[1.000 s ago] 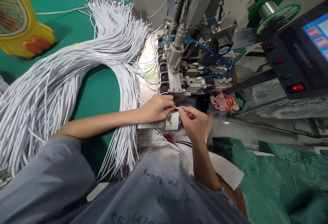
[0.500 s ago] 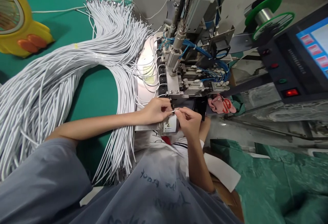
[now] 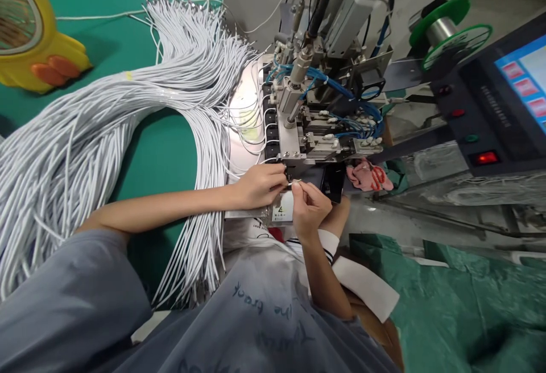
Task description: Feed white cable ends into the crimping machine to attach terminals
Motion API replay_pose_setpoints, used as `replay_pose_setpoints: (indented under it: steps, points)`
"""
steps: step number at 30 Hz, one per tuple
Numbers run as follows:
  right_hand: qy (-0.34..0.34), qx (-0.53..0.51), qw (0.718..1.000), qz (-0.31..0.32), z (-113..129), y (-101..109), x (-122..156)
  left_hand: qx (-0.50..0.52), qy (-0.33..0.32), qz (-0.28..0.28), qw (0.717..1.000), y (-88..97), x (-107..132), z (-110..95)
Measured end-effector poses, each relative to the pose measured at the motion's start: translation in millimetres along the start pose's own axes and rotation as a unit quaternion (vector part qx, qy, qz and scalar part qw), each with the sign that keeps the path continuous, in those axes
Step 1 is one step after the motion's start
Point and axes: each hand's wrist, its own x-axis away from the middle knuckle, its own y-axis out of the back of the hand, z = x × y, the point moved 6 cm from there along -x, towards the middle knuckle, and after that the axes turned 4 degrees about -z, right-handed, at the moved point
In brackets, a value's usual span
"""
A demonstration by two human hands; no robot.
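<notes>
Just in front of the machine (image 3: pixel 294 117), my left hand (image 3: pixel 262 185) is closed in a pinch on a thin white cable (image 3: pixel 292 183). My right hand (image 3: pixel 310 205) pinches the same cable near its tip, its thumb and fingers pressed together. The fine detail of the cable end is too small to make out. Beneath the hands lies a small box with a white label (image 3: pixel 282 207). A large bundle of white cables (image 3: pixel 170 86) lies left of the machine, and several single cables run from it into a row of black slots (image 3: pixel 272 117).
A yellow duck-shaped fan (image 3: pixel 46 37) stands on the green table mat (image 3: pixel 166 140) at the far left. On the right are a control panel with a screen (image 3: pixel 490 100), a wire spool (image 3: pixel 443 29), a black phone (image 3: pixel 333 182) and a pink cloth (image 3: pixel 367 174).
My right hand has turned a little and shifted slightly left and down. My left hand stays almost in place, its fingers slightly more closed. A tall cylinder on the machine has shifted.
</notes>
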Motion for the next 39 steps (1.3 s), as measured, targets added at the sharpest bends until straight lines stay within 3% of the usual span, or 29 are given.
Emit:
replay_pose_setpoints:
  steps: [3,5,8,10,12,15,18,21,24,28,39]
  points:
    - [0.023,0.073,0.995,0.071,4.9,4.9,-10.2,-0.121,-0.115,0.052,0.984,-4.0,0.6,-2.9]
    - [0.014,0.075,0.990,0.118,2.0,4.8,-15.8,-0.133,-0.138,0.067,0.979,-4.8,0.5,-3.2]
    - [0.012,0.036,0.992,0.120,-2.3,2.8,-18.8,-0.060,-0.055,0.043,0.996,-2.0,-1.6,0.7]
    - [0.013,0.008,0.997,0.079,-4.6,2.4,-17.6,0.025,0.013,0.029,0.999,-2.4,-0.9,3.4]
    - [0.007,-0.007,0.999,0.042,-8.5,2.3,-15.5,0.084,0.036,0.036,0.995,-5.0,0.4,3.4]
    - [-0.005,0.000,0.999,0.051,-20.5,0.9,-16.1,0.057,0.011,0.095,0.994,-11.0,0.6,3.4]
    - [-0.039,0.001,0.994,0.104,-44.3,-0.8,-23.0,-0.061,-0.003,0.180,0.982,-19.5,0.5,11.7]
    - [-0.095,-0.028,0.982,0.158,-70.9,-6.5,-29.1,-0.129,0.006,0.222,0.966,-25.6,0.7,21.1]
    - [-0.136,-0.079,0.966,0.203,-83.4,-17.6,-29.6,-0.152,0.004,0.233,0.960,-29.7,1.6,24.0]
    - [-0.143,-0.132,0.955,0.223,-83.3,-27.8,-28.0,-0.164,-0.005,0.237,0.957,-32.0,3.7,24.1]
    - [-0.143,-0.133,0.951,0.240,-89.6,-29.5,-26.7,-0.233,-0.064,0.250,0.938,-32.8,2.5,18.5]
